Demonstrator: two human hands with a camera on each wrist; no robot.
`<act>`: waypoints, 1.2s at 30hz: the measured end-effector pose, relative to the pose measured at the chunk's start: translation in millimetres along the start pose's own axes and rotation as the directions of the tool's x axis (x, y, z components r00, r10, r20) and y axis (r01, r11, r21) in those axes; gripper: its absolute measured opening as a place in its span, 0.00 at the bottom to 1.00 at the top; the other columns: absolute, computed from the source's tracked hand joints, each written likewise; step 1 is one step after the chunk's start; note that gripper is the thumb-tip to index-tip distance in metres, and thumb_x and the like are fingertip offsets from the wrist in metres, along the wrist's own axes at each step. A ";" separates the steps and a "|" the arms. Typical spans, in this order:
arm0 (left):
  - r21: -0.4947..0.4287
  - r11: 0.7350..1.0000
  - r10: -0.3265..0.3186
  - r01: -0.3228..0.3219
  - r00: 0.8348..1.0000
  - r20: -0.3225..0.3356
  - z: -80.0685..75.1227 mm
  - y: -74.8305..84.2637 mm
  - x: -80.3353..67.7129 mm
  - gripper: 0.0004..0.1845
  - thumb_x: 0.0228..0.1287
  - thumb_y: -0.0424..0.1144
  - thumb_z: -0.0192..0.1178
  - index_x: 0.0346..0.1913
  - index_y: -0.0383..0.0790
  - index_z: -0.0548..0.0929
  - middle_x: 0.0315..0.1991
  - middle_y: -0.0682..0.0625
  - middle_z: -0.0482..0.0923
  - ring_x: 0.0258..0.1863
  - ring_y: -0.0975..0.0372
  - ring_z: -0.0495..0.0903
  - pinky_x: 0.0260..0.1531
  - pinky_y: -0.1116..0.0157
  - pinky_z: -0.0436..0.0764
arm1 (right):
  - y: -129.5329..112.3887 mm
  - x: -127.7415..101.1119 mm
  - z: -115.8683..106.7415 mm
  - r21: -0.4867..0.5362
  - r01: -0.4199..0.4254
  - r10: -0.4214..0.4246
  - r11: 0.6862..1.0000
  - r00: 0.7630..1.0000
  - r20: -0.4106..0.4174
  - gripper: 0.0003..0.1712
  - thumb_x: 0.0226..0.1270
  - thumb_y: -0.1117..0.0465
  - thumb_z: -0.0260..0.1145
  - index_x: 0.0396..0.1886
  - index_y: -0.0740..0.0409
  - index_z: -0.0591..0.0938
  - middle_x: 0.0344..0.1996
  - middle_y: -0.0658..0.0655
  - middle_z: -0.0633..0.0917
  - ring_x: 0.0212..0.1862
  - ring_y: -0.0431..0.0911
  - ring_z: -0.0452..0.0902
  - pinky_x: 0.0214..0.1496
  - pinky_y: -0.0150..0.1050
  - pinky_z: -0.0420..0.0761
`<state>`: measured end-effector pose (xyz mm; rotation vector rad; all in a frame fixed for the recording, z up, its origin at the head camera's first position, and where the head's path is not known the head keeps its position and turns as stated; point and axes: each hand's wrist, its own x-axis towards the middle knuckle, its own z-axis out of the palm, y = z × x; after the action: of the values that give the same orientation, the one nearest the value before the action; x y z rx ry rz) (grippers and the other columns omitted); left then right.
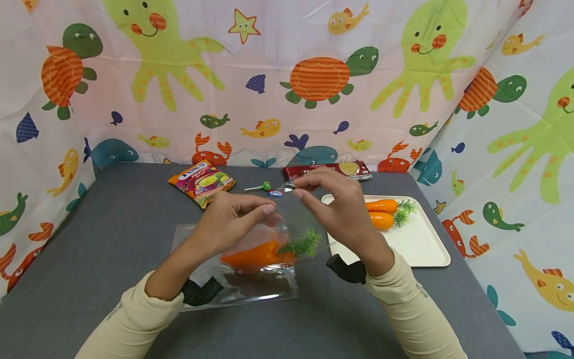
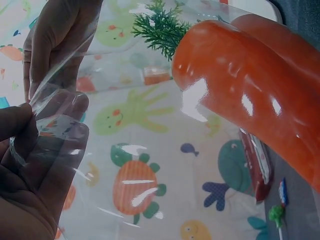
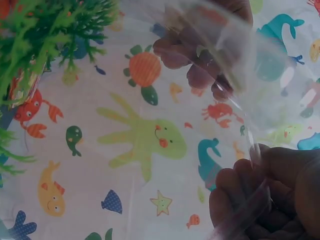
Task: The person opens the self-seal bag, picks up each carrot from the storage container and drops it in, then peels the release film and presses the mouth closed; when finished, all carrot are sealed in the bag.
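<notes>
— Plastic bag (image 1: pixel 251 269), clear, sits near the front edge of the grey table (image 1: pixel 112 234); what is in it?

— One orange toy carrot (image 1: pixel 253 255) with green leaves, lying across the bag; the bag's lower part rests on the table, its mouth is lifted; the left hand (image 1: pixel 233 219) pinches one lip of the opening, the right hand (image 1: pixel 334 199) pinches the other, fingers curled on the film.

— And the other container?

— A white tray (image 1: pixel 426 244) at the right edge holds two more carrots (image 1: pixel 381 213), side by side and touching; toward the back edge lie a candy packet (image 1: pixel 202 182), a lollipop (image 1: pixel 260 187) and a dark red biscuit pack (image 1: pixel 329 170).

— Do the wrist views add anything?

— The left wrist view shows the carrot close up through glossy film, and fingertips (image 2: pixel 70 112) pressed on the plastic; the right wrist view shows only leaves, film and both hands' fingers, not the tray.
</notes>
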<state>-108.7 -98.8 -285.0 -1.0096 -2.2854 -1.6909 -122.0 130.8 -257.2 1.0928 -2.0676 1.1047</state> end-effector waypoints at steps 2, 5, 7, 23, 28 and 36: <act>-0.002 1.000 -0.003 0.003 1.000 0.004 0.4 0.0 0.1 0.09 0.66 0.30 0.62 0.46 0.32 0.87 0.34 0.50 0.87 0.37 0.65 0.86 0.32 0.63 0.84 | 0.1 0.4 -0.8 0.000 -0.006 0.006 1.000 1.000 -0.003 0.13 0.53 0.75 0.74 0.40 0.66 0.86 0.39 0.56 0.87 0.43 0.45 0.81 0.45 0.34 0.81; 0.005 1.000 -0.004 0.004 1.000 0.004 0.7 0.2 0.3 0.09 0.66 0.30 0.62 0.46 0.32 0.87 0.33 0.50 0.87 0.37 0.65 0.86 0.30 0.64 0.83 | 0.7 0.3 -2.7 0.003 -0.011 0.011 1.000 1.000 0.002 0.13 0.54 0.75 0.73 0.41 0.66 0.87 0.39 0.57 0.87 0.44 0.46 0.83 0.46 0.34 0.81; 0.010 1.000 -0.002 0.002 1.000 0.000 0.6 0.5 0.6 0.09 0.66 0.30 0.62 0.46 0.32 0.87 0.33 0.51 0.87 0.36 0.65 0.86 0.27 0.64 0.83 | 1.3 -0.2 -4.3 -0.004 -0.007 0.007 1.000 1.000 0.005 0.13 0.53 0.75 0.73 0.40 0.66 0.87 0.38 0.57 0.87 0.44 0.46 0.83 0.47 0.34 0.81; 0.039 0.999 -0.023 0.024 1.000 -0.014 1.7 1.2 -1.5 0.08 0.65 0.31 0.63 0.45 0.33 0.87 0.32 0.52 0.87 0.36 0.66 0.86 0.18 0.67 0.75 | 1.9 -2.3 -3.5 -0.175 0.053 -0.055 0.983 0.998 -0.011 0.08 0.61 0.75 0.68 0.39 0.67 0.79 0.34 0.58 0.78 0.35 0.45 0.73 0.35 0.33 0.77; 0.040 0.999 -0.016 0.017 0.999 -0.029 1.1 0.7 -1.3 0.08 0.66 0.31 0.62 0.44 0.34 0.88 0.32 0.52 0.87 0.35 0.66 0.86 0.13 0.67 0.67 | 2.8 -4.9 -2.5 -0.107 0.036 -0.044 0.994 0.996 -0.073 0.05 0.66 0.73 0.64 0.40 0.67 0.79 0.32 0.57 0.78 0.31 0.43 0.70 0.33 0.34 0.73; 0.023 0.999 -0.022 0.023 0.999 -0.031 0.0 0.8 -1.2 0.08 0.67 0.30 0.61 0.44 0.33 0.88 0.32 0.51 0.87 0.34 0.65 0.86 0.18 0.67 0.76 | 4.9 -9.1 -2.2 -0.015 0.208 -0.209 0.978 0.976 -0.063 0.15 0.73 0.57 0.60 0.44 0.67 0.79 0.42 0.61 0.84 0.44 0.51 0.80 0.49 0.36 0.79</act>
<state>-107.4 -99.1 -284.9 -0.9507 -2.3002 -1.6725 -121.2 138.0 -264.9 1.2227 -1.8583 1.0124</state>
